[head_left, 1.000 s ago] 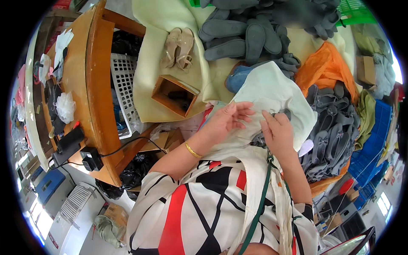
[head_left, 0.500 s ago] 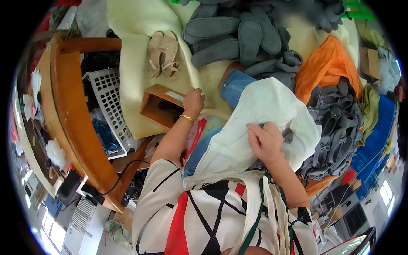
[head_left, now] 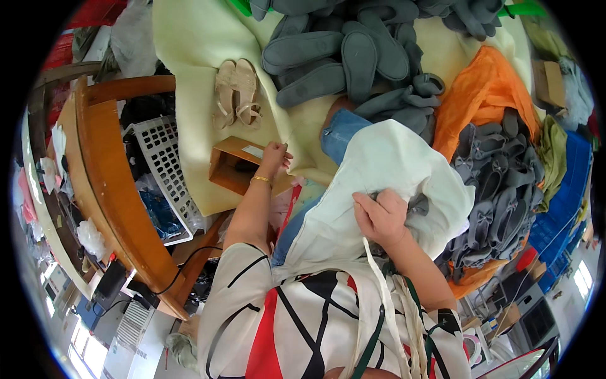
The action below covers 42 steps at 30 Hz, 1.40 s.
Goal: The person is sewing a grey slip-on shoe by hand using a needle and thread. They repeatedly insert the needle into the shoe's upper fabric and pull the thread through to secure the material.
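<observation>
My left hand (head_left: 275,159) is closed in a pinch beside an open brown cardboard box (head_left: 235,145); whatever it may grip is too small to tell. Over my lap spreads a white cloth (head_left: 404,148), and above it my right hand (head_left: 382,218) has its fingers curled together, their contents hidden. A grey piece (head_left: 419,206), perhaps part of a shoe, shows on the cloth just beside the right hand. Dark contents lie inside the box. Beyond it, a pair of beige sandals (head_left: 237,95) rests on the pale yellow sheet (head_left: 189,38).
Grey flat shoes (head_left: 360,60) are heaped at the far middle. More grey shoes with bows (head_left: 495,170) fill an orange bag (head_left: 486,85) at the right. A white perforated basket (head_left: 165,170) stands left, beside a wooden frame (head_left: 117,208). Blue crates (head_left: 562,196) sit far right.
My left hand has shifted slightly left and nearer me, its fingers still together. The right hand has moved a little left and down. The view has tilted slightly.
</observation>
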Available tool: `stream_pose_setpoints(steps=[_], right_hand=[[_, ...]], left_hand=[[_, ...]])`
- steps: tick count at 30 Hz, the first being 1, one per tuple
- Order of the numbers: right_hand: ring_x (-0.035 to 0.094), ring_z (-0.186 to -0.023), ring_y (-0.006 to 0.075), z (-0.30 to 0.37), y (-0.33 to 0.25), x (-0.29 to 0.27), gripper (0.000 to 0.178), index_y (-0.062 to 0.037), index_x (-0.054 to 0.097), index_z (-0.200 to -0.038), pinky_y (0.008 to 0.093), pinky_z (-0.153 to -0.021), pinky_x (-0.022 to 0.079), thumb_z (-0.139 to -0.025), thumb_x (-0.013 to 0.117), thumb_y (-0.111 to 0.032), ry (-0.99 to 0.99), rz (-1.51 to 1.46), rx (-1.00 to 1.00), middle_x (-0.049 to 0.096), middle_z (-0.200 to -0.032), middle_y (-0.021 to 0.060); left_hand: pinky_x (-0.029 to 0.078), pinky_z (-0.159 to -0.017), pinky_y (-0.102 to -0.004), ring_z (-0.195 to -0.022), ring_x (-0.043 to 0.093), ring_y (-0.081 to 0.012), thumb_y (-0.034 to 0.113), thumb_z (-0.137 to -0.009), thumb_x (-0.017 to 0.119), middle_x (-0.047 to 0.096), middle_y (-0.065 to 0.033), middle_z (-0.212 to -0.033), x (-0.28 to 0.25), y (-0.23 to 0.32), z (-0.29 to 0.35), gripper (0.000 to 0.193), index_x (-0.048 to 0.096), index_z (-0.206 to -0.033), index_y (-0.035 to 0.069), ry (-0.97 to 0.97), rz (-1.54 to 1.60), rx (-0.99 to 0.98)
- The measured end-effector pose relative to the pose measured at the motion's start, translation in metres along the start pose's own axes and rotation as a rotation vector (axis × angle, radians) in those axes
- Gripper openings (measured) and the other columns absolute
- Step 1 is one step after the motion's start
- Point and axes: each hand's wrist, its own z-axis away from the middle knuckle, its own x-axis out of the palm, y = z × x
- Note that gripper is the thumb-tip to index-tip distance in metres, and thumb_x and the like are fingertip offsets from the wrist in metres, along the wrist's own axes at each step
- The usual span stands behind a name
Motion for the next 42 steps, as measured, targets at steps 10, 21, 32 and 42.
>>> stream_pose_setpoints(steps=[10,21,32,42], right_hand=[[0.055,-0.059,0.0241,0.004,-0.01,-0.004,0.013,-0.0102,0.07,-0.089,0.0363,-0.05,0.043,-0.077,0.074,-0.01,0.098,-0.032,0.057,0.052,-0.069,0.0054],[0.059,-0.067,0.0216,-0.001,-0.038,-0.031,0.017,-0.0023,0.068,-0.1,0.0316,-0.063,0.049,-0.085,0.07,-0.01,-0.05,-0.48,0.336,0.06,-0.082,0.0091],[0.057,-0.072,0.0164,-0.039,-0.1,-0.069,0.024,-0.0009,0.068,-0.103,0.0288,-0.065,0.049,-0.084,0.075,-0.014,-0.277,-0.709,0.224,0.06,-0.087,0.0053],[0.054,-0.061,0.0056,-0.011,-0.066,-0.106,0.012,-0.0029,0.07,-0.089,0.0221,-0.055,0.044,-0.087,0.074,-0.014,-0.214,-1.496,0.815,0.068,-0.084,0.0036]], left_hand=[[0.028,-0.04,-0.0187,-0.048,0.035,-0.0017,0.015,-0.095,0.064,0.043,0.0084,-0.064,-0.021,0.069,0.147,0.012,0.055,-0.088,0.01,-0.112,0.228,0.192],[0.023,-0.041,-0.0171,-0.049,0.028,-0.0004,0.012,-0.096,0.063,0.039,0.0091,-0.068,-0.023,0.135,0.313,0.011,0.054,-0.091,0.009,-0.377,0.36,0.372],[0.02,-0.042,-0.016,-0.051,0.026,0.0003,0.017,-0.094,0.067,0.034,0.0108,-0.064,0.009,0.182,0.423,0.017,0.053,-0.09,0.009,-0.666,0.239,0.387],[0.025,-0.045,-0.0183,-0.052,0.032,0.0011,0.023,-0.099,0.062,0.048,0.0089,-0.074,0.013,0.167,0.333,0.017,0.063,-0.088,0.01,-0.435,-0.205,0.631]])
